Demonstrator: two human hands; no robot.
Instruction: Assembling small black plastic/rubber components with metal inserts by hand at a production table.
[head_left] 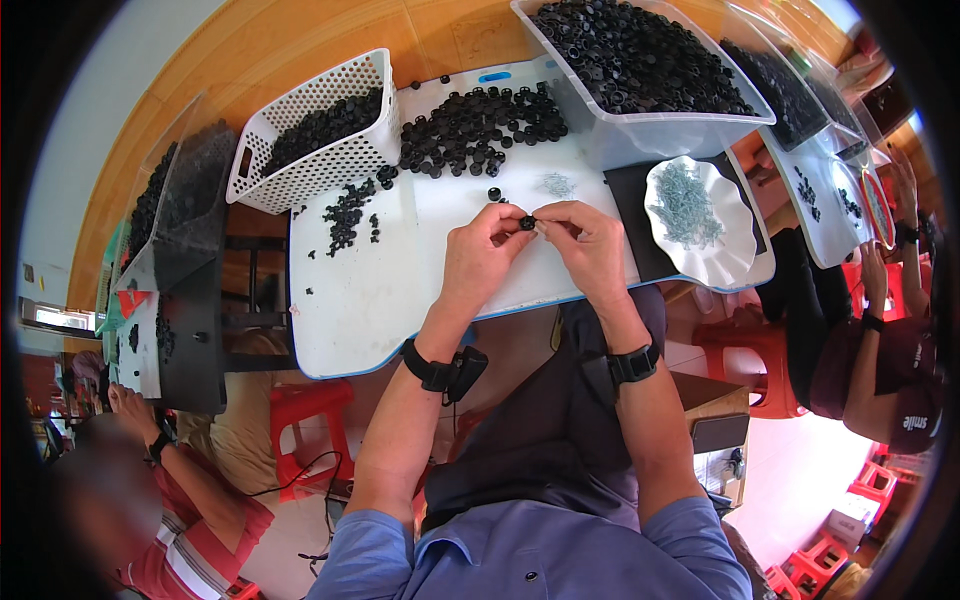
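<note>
Over the near part of the white table [390, 290], my left hand [476, 252] pinches a small round black plastic part [527, 223] between thumb and fingertips. Close against its right side, my right hand [590, 252] is closed in a pinch; whatever sits between those fingertips is too small to make out. Just beyond my hands lies a loose round black part [494, 194]. A little scatter of thin silvery pins [557, 184] is to its right. Farther back spreads a pile of round black parts [470, 130], and smaller black pieces [345, 218] lie at left.
A white scalloped dish [740, 245] of thin pins stands on a black mat [630, 220] at right. Behind are a perforated white basket [300, 160] and a clear bin [640, 130], both holding black parts. Co-workers sit on both sides; red stools [750, 360] stand nearby.
</note>
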